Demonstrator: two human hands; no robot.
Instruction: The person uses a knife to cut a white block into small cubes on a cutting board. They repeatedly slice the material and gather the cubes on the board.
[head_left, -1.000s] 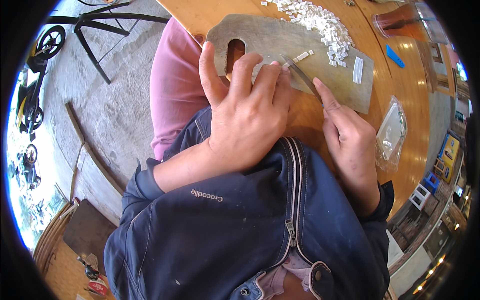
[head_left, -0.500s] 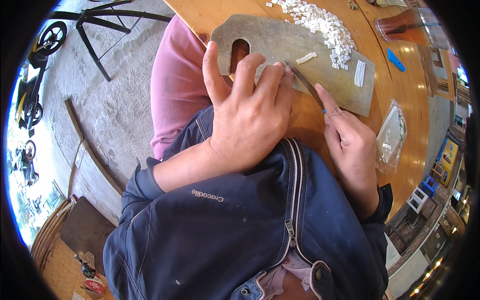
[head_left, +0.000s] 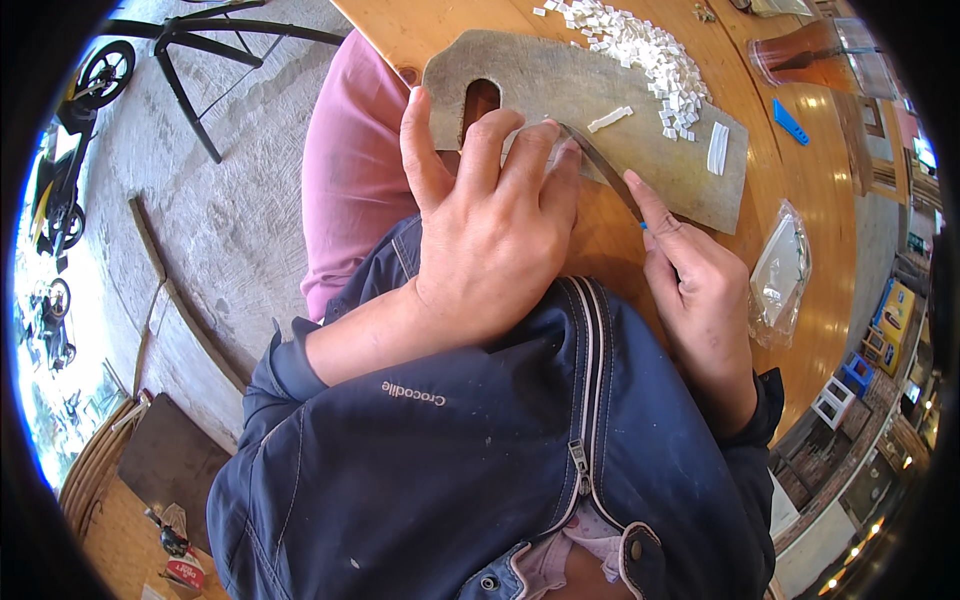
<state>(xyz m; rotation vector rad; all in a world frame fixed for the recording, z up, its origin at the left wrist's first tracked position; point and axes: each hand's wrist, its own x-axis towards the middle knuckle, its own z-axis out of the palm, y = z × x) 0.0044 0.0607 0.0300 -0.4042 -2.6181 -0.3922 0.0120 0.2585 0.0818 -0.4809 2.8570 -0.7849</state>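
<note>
My right hand (head_left: 695,275) grips a knife (head_left: 605,170), its index finger stretched along the blade's back and a bit of blue handle showing. The narrow blade points away to the left, its tip beside my left fingertips on a worn grey cutting board (head_left: 540,75). My left hand (head_left: 495,220) bends over the board's near edge, thumb and nearer fingers closed together by the blade and the little finger raised. Whatever those fingers press on is hidden. A short white strip (head_left: 610,119) lies just beyond the knife. Further right on the board rest longer white strips (head_left: 718,148).
A heap of small white cut pieces (head_left: 655,65) spreads across the board's far edge onto the wooden table (head_left: 815,220). Right of it stand a glass of brown drink (head_left: 810,55), a blue plastic piece (head_left: 789,121) and a clear plastic packet (head_left: 782,270).
Both hands and the knife have shifted slightly left along the board. The short strip appears moved a little to the left; the heap looks the same.
</note>
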